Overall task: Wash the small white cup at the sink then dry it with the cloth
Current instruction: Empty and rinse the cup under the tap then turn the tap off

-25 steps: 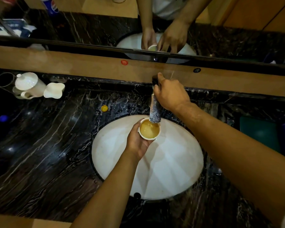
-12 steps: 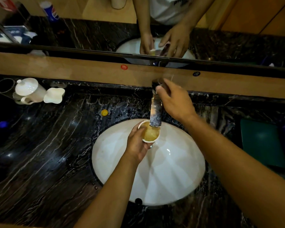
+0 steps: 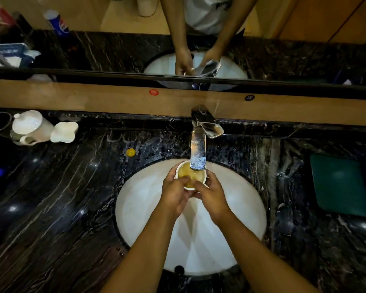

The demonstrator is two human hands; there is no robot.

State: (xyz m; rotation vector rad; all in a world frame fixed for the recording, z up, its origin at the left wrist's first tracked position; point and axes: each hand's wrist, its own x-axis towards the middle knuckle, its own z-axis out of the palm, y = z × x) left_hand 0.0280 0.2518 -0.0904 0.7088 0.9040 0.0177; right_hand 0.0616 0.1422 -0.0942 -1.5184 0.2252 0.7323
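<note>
The small white cup (image 3: 191, 174) is held under the chrome tap spout (image 3: 198, 153), over the far part of the white oval sink (image 3: 142, 208). Yellowish water fills the cup. My left hand (image 3: 174, 193) grips the cup's left side. My right hand (image 3: 211, 194) holds its right side, with a finger reaching over the rim into the water. The tap lever (image 3: 209, 125) stands turned to the right. A green folded cloth (image 3: 338, 185) lies on the counter at the far right.
The dark marble counter (image 3: 51, 197) surrounds the sink. A white lidded jug (image 3: 30, 126) and a white dish (image 3: 63, 132) stand at the back left. A small yellow cap (image 3: 130, 152) lies near the sink's rim. A mirror (image 3: 114, 39) runs along the back.
My right hand has left the tap lever and come down onto the cup beside my left hand. The cup stays under the spout.
</note>
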